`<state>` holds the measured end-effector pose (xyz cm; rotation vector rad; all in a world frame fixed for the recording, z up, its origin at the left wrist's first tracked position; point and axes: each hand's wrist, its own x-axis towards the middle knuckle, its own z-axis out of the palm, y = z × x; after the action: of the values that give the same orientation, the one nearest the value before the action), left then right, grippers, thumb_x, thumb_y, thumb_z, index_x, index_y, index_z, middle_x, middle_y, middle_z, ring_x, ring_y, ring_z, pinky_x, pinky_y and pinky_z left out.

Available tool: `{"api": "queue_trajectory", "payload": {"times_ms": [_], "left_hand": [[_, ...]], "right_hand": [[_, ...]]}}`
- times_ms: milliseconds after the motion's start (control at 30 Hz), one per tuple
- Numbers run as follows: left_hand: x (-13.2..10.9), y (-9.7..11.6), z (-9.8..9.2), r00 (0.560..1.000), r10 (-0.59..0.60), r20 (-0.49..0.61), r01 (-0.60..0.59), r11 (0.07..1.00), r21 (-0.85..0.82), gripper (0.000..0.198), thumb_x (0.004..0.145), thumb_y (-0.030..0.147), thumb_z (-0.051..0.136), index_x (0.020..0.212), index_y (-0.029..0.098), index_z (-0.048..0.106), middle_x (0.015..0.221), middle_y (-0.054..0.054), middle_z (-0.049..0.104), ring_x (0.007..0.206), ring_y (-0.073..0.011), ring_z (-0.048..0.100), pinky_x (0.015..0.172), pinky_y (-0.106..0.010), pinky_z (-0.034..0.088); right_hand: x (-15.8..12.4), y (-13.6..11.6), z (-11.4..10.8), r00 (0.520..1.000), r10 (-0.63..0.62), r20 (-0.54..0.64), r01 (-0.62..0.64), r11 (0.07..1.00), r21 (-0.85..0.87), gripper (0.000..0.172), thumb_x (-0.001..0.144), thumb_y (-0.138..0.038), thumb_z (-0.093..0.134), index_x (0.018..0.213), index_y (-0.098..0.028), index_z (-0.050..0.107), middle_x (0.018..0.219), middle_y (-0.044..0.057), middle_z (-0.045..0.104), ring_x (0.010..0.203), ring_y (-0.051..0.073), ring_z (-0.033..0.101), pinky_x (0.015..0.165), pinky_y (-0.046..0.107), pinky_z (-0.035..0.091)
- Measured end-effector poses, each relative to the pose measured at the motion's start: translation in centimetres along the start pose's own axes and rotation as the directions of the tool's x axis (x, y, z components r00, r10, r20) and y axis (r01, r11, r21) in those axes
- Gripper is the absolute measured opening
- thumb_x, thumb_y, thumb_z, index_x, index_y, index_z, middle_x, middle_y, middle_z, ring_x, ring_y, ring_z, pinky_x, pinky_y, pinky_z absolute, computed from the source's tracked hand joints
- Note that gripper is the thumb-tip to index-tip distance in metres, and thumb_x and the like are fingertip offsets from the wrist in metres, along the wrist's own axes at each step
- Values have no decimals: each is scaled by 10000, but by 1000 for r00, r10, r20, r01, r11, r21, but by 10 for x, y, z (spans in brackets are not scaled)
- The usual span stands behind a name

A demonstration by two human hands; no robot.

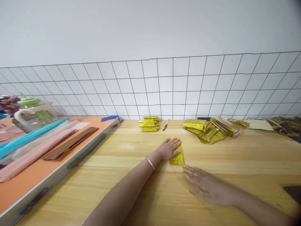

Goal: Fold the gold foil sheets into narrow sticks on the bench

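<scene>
A piece of shiny gold foil (176, 159) lies flat on the wooden table in front of me. My left hand (169, 148) rests on its upper part with the fingers stretched out, so that part is hidden. My right hand (201, 183) is just below and right of the foil, near its lower right corner. Its fingers are extended, slightly smeared by motion, and I see nothing held in it. Beyond my hands, several folded gold foil strips (149, 124) are stacked by the wall, with a pen (166, 125) beside them.
A loose pile of gold foil (207, 129) lies at the back right, near a beige card (260, 124) and dark brown pieces (285, 126). At left, an orange-topped board (94, 138) bears brown strips (70, 144), pink paper (44, 146) and a green-lidded jug (35, 113). A dark flat object (293, 193) sits at the right.
</scene>
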<state>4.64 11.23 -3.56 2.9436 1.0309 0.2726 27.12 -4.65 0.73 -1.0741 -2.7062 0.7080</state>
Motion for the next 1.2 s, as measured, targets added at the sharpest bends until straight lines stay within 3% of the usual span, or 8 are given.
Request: {"api": "queue_trajectory", "payload": {"times_ms": [133,267,367,467,667,833,967,1200], "left_hand": [[-1,1,0,1000,0,-19,0,1000,15,568,914,532,192,1400,241,234,1460,-66,267,1347,-200,217,1073,-399,155],[-2,3,-1,999,11,-37,-10,999,37,559,918,513,214,1386,214,276,1431,-75,327,1327,-200,258,1077,-394,158],[-1,3,-3,998,32,-56,-29,998,51,534,919,491,250,1352,196,351,1386,-79,400,1300,-203,300,1081,-370,170],[-1,4,-4,995,55,-77,-51,997,53,502,914,477,291,1323,209,405,1367,-65,427,1284,-204,321,1083,-352,178],[-6,13,-8,985,63,-163,-30,980,198,442,915,487,299,1298,298,411,1329,-21,474,1265,-216,353,1081,-478,108],[-13,16,-3,975,-9,-221,52,980,191,553,898,514,325,1329,171,366,1347,-110,439,1260,-218,365,1063,-377,209],[-20,9,8,973,-116,-200,141,983,118,632,897,550,257,1334,102,348,1357,-165,407,1278,-240,342,1048,-381,228],[-24,7,5,995,-87,-49,89,995,48,930,754,737,326,1427,130,117,1472,-176,156,1356,-316,119,1077,-460,95]], "right_hand": [[47,26,-30,958,169,-230,-126,973,191,613,900,-564,211,1392,-217,326,1450,38,293,1329,231,261,1114,437,187],[117,54,-41,953,167,-253,-81,944,318,664,890,-602,131,1324,-210,444,1360,53,452,1257,221,398,1081,432,259],[144,67,-36,952,144,-272,-46,941,337,684,879,-623,129,1283,-213,496,1333,41,487,1223,211,440,1073,406,276],[149,77,-29,947,140,-288,-32,936,349,676,882,-618,117,1293,-224,481,1325,33,498,1219,197,444,1070,391,279],[153,93,-22,930,148,-336,-25,938,345,667,893,-594,69,1342,-237,410,1345,40,477,1251,206,404,1070,425,263],[155,102,-18,921,122,-371,-29,969,247,676,902,-550,-7,1392,-216,318,1388,50,419,1271,202,374,1066,415,274],[157,106,-9,955,63,-289,-40,996,85,647,889,-600,153,1395,-230,314,1420,41,369,1301,215,320,1092,411,213],[158,97,-5,985,1,-172,-29,987,-161,750,858,-625,261,1439,-160,162,1499,88,156,1366,259,113,1108,447,85]]}}
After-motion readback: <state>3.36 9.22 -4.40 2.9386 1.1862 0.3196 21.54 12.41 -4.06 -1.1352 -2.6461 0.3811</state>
